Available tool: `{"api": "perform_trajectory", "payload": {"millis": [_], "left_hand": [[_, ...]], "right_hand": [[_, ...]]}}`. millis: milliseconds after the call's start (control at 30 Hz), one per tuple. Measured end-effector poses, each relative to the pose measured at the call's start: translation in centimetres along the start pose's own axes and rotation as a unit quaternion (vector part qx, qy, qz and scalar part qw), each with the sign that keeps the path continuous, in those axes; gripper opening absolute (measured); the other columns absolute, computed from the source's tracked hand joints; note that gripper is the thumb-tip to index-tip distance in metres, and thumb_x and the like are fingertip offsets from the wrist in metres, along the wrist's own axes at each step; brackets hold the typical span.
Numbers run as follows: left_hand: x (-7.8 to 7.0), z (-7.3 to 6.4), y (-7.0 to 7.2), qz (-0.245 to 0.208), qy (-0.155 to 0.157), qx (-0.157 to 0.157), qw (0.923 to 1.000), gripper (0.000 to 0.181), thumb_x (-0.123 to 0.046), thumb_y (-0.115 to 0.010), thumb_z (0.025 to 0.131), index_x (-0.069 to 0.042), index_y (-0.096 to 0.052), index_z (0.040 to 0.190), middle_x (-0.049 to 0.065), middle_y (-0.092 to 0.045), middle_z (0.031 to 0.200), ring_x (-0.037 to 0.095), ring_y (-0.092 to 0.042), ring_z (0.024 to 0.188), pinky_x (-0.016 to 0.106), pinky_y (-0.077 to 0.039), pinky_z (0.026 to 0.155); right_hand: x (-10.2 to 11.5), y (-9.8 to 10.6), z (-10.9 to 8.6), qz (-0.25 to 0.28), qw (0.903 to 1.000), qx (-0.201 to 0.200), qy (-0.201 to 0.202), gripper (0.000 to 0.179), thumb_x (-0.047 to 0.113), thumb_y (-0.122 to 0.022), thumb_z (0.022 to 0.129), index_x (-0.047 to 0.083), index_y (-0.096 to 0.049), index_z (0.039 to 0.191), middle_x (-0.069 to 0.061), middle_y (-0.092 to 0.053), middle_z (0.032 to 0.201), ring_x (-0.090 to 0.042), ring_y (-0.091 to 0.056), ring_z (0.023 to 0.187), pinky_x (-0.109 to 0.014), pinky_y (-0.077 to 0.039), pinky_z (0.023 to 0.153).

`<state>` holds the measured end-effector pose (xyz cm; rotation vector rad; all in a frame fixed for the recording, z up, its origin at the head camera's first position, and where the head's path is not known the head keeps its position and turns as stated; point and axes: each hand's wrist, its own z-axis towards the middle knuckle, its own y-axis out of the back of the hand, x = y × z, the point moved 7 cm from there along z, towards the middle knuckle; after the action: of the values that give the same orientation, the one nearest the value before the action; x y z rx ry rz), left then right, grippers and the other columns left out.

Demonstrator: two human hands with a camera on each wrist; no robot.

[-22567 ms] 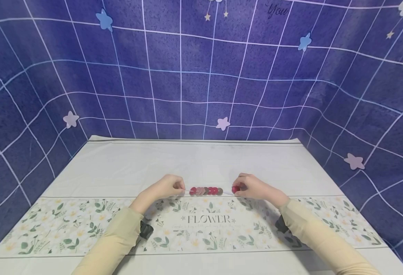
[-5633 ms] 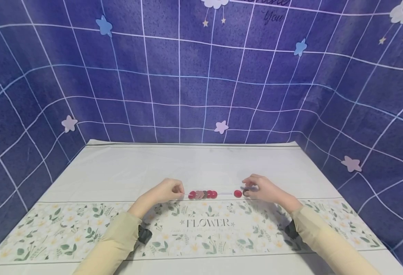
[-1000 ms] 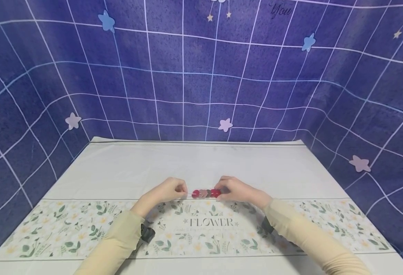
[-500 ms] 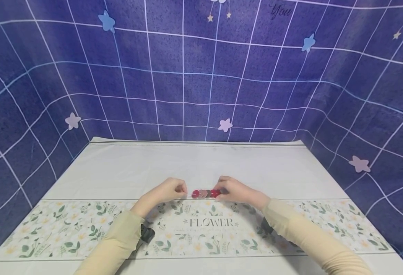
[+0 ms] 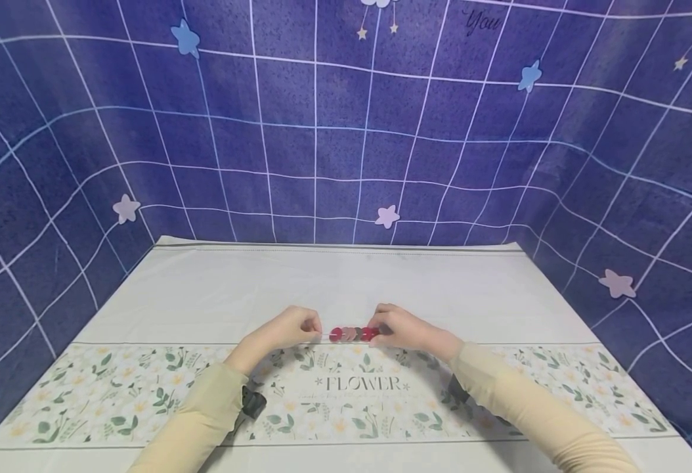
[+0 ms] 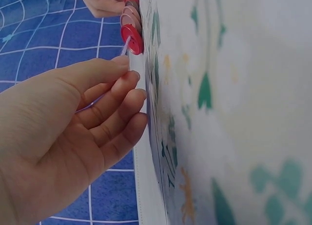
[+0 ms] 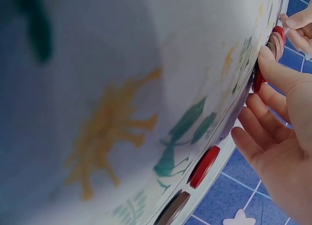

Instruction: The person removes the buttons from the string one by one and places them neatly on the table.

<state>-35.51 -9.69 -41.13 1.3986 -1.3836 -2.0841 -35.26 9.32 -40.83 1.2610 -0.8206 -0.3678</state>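
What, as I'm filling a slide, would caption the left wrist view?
Left hand pinching a thin cord leading to a row of buttons, right hand beside them.

On my head feed, a purple-blue backdrop (image 5: 287,92) with a pale grid (image 5: 315,98) fills the upper frame; a white tablecloth (image 5: 346,272) with a floral band (image 5: 322,424) spans the lower frame.

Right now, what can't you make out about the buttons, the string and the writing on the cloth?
Right end of the button row: head view, covered by the right hand.
Separate red button and brown button: out of sight in the head view, probably behind the right hand.
Part of the string: left wrist view, hidden by the left hand's thumb and fingers.
Small print under "FLOWER": head view, too small and blurred.
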Motion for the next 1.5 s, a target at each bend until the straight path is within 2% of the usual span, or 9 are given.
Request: {"api": "perform_trajectory", "payload": {"millis": [367, 800, 1233, 1500], "left_hand": [[0.1, 0.0, -0.1, -0.002, 0.011, 0.002, 0.9999, 0.007, -0.011, -0.066, 0.083, -0.013, -0.062, 0.078, -0.005, -0.064, 0.074, 0.006, -0.056, 0.069, 0.028, -0.049, 0.073], [0.3, 0.0, -0.1, -0.016, 0.021, -0.001, 0.9997, 0.005, -0.014, -0.067, 0.083, -0.015, -0.063, 0.080, -0.006, -0.065, 0.079, 0.007, -0.059, 0.074, 0.032, -0.050, 0.077], [0.2, 0.0, -0.2, -0.015, 0.015, 0.002, 0.9998, 0.006, -0.013, -0.067, 0.084, -0.014, -0.063, 0.079, -0.006, -0.065, 0.077, 0.007, -0.058, 0.073, 0.030, -0.050, 0.076], [0.2, 0.0, -0.2, -0.010, 0.012, 0.003, 0.9999, 0.006, -0.014, -0.067, 0.083, -0.015, -0.063, 0.079, -0.006, -0.064, 0.076, 0.007, -0.057, 0.071, 0.029, -0.049, 0.075]], "right_hand": [[0.1, 0.1, 0.0, 0.009, 0.9999, 0.004, 0.006, 0.029, 0.025, -0.070, 0.082, 0.009, -0.068, 0.106, 0.002, -0.058, 0.093, -0.013, -0.057, 0.090, -0.033, -0.048, 0.089], [0.2, 0.8, -0.1, 0.005, 0.9988, -0.017, 0.046, 0.024, 0.018, -0.071, 0.080, 0.007, -0.069, 0.102, -0.002, -0.059, 0.090, -0.013, -0.056, 0.084, -0.030, -0.049, 0.083], [0.0, 1.2, -0.5, 0.007, 0.9983, -0.012, 0.056, 0.023, 0.017, -0.070, 0.081, 0.006, -0.069, 0.102, -0.003, -0.059, 0.090, -0.011, -0.055, 0.081, -0.026, -0.049, 0.079], [-0.5, 1.1, -0.8, 0.003, 0.9987, -0.014, 0.048, 0.024, 0.017, -0.071, 0.079, 0.007, -0.069, 0.101, -0.001, -0.058, 0.088, -0.010, -0.055, 0.080, -0.026, -0.048, 0.079]]}}
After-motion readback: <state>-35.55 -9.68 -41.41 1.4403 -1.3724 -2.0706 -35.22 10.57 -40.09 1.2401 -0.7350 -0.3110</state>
